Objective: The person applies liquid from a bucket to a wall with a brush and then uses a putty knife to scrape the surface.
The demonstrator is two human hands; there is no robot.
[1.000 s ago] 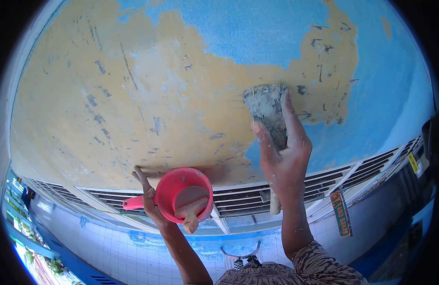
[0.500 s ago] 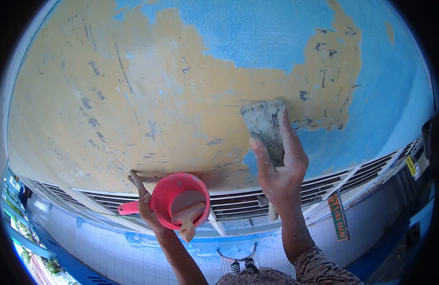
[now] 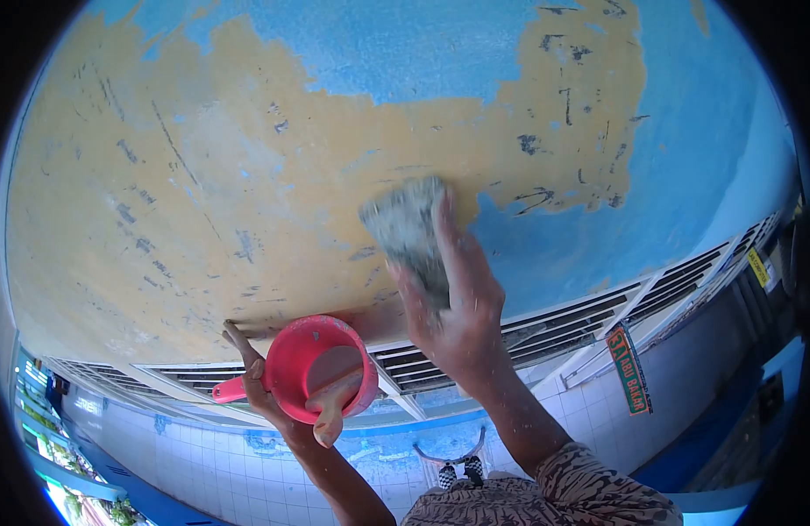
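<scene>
My right hand [image 3: 459, 307] is clamping a flat, crusted scraper [image 3: 408, 221] above the pink plastic dipper [image 3: 287, 366] my left hand [image 3: 263, 393] is gripping.

Wall [image 3: 273, 202] above the left hand [image 3: 263, 386] was patchy tan and blue, slatted vents [image 3: 563, 337] beside the right [image 3: 458, 324].

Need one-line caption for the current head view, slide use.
Right hand holds a crusted scraper at a patchy tan-and-blue wall; left hand holds a pink dipper.
</scene>
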